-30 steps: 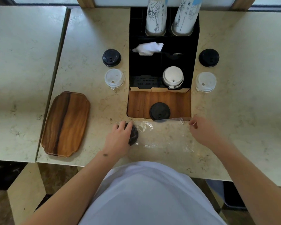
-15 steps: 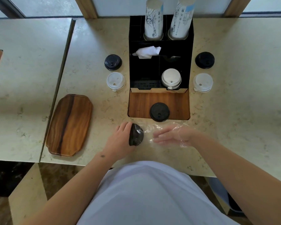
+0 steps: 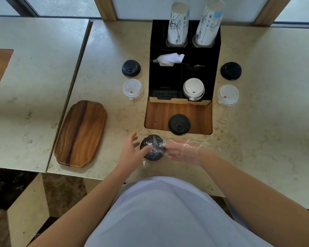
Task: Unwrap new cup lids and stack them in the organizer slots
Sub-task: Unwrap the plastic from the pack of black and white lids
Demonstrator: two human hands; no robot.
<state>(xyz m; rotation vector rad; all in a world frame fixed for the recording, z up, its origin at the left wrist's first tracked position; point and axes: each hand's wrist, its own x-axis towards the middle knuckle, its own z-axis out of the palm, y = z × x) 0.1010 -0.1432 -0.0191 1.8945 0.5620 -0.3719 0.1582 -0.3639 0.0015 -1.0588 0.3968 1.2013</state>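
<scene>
head view: my left hand (image 3: pixel 130 154) pinches the black lids (image 3: pixel 152 149) at their near edge, other fingers spread, while my right hand (image 3: pixel 181 151), fingers straight and inside the clear wrap (image 3: pixel 194 145), reaches for the stack from the other side. the lids hang just above the table (image 3: pixel 257 139), in front of the organizer (image 3: pixel 184 50). the unwrapping step is in hand, i judge; next the film must slide fully off. a loose black lid (image 3: pixel 179 124) lies on the wooden front, a white stack (image 3: pixel 193 89) fills the right slot, the left slot looks free. more lids flank the organizer; a wooden tray (image 3: pixel 80 133) sits well left.
</scene>
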